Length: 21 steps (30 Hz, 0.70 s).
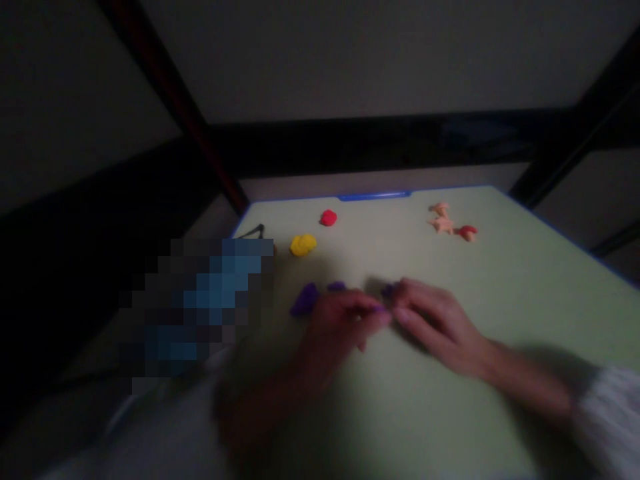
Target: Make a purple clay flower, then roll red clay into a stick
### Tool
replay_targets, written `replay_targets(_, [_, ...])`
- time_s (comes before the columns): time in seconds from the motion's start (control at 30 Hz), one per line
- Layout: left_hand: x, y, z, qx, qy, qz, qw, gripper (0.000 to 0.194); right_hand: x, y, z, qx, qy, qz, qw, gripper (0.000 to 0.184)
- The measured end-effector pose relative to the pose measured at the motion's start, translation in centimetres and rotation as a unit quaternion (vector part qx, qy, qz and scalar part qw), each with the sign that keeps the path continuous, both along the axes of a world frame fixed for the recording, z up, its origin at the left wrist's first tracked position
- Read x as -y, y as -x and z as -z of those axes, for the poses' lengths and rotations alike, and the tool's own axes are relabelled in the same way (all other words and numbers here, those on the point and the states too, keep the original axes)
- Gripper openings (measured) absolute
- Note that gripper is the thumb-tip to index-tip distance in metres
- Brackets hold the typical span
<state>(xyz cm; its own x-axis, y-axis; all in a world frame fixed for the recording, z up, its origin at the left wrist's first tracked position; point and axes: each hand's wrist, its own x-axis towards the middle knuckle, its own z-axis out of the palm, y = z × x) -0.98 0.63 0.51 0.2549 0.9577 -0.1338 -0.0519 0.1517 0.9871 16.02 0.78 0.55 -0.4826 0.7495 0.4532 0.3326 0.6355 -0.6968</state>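
My left hand [336, 327] is closed in a pinch, with a small piece of purple modelling clay [381, 309] between thumb and forefinger. Almost touching its fingertips is my right hand [443, 325], fingers bent together, with a dark purple bit of clay [388, 291] at their tips. The dim, blurred picture hides how firmly that bit is gripped. Just beyond my left hand lie a larger purple lump [305, 300] and a smaller purple piece [337, 286], both on the table.
The pale table [500, 267] has a blue rim. A yellow clay lump [303, 245] and a red one [329, 218] lie farther back. At the back right are peach-coloured clay shapes [443, 225] and a red-topped piece [468, 233]. A pixelated area [220, 287] covers the left side.
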Motion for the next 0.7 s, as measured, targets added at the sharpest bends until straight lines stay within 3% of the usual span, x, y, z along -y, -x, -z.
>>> replay_targets(0.27, [-0.43, 0.04, 0.68, -0.023, -0.015, 0.017, 0.999, 0.010, 0.00, 0.02, 0.24, 0.030, -0.034, -0.008, 0.999, 0.024])
replay_targets(0.7, [-0.34, 0.11, 0.45, -0.035, -0.029, 0.023, 0.999, 0.011, 0.06, 0.05, 0.31, 0.037, -0.063, -0.008, 0.997, 0.023])
